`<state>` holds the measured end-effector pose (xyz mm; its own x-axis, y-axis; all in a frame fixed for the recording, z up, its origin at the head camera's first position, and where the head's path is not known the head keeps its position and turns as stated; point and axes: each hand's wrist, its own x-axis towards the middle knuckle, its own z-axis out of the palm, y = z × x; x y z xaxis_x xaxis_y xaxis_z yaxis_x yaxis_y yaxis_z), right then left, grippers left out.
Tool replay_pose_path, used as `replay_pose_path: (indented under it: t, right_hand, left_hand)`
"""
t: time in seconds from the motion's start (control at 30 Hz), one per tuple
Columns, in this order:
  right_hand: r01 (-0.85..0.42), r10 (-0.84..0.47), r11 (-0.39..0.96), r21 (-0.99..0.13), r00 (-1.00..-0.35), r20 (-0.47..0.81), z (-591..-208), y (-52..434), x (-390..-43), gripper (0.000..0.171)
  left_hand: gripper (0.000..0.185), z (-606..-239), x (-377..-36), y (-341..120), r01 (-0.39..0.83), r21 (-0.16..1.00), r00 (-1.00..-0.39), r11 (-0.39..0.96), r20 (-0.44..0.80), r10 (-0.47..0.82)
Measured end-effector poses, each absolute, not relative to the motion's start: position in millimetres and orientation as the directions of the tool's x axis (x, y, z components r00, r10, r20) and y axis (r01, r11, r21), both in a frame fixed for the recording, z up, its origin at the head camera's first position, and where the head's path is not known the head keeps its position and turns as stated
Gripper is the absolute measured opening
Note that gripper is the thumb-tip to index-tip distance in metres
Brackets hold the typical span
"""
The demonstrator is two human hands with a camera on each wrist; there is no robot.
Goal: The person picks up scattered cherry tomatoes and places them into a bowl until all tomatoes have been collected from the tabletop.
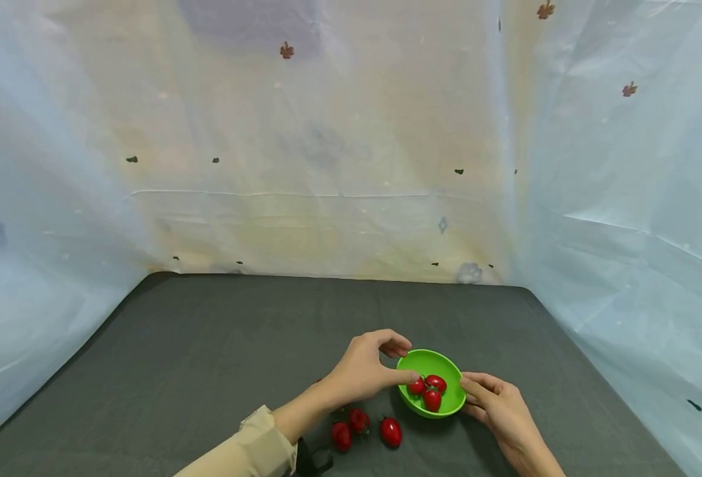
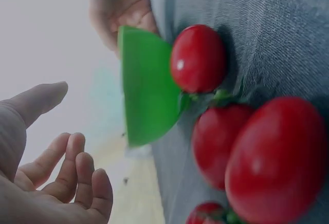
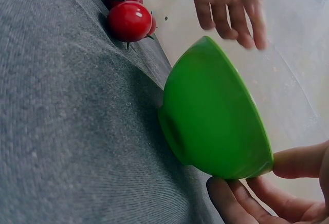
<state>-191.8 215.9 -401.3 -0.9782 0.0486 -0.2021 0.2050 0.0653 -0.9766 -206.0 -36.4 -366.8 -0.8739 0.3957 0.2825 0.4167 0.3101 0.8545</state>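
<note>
In the head view, a small green bowl has three red cherry tomatoes inside it. My right hand pinches the bowl's right rim, thumb at the edge and fingers under the outer wall, as the right wrist view also shows around the green bowl. Over the opposite side of the bowl is my left hand, thumb and fingers spread apart with nothing between them. The left wrist view shows this empty left hand with its fingers loosely bent, apart from the bowl.
Several more cherry tomatoes lie on the dark grey cloth left of the bowl, some under my left forearm. Close to the left wrist camera is a large tomato. Pale printed plastic sheeting walls the table at the back and both sides.
</note>
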Motion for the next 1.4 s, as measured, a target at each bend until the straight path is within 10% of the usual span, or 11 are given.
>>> replay_pose_path:
  t: [1.4]
  right_hand:
    - [0.242, 0.015, 0.096, -0.966, -0.970, -0.242, -396.2, 218.6, -191.4, 0.047]
  left_hand:
    - [0.034, -379.1, -187.5, -153.4, 0.280, 0.868, -0.947, 0.410, 0.180, 0.265]
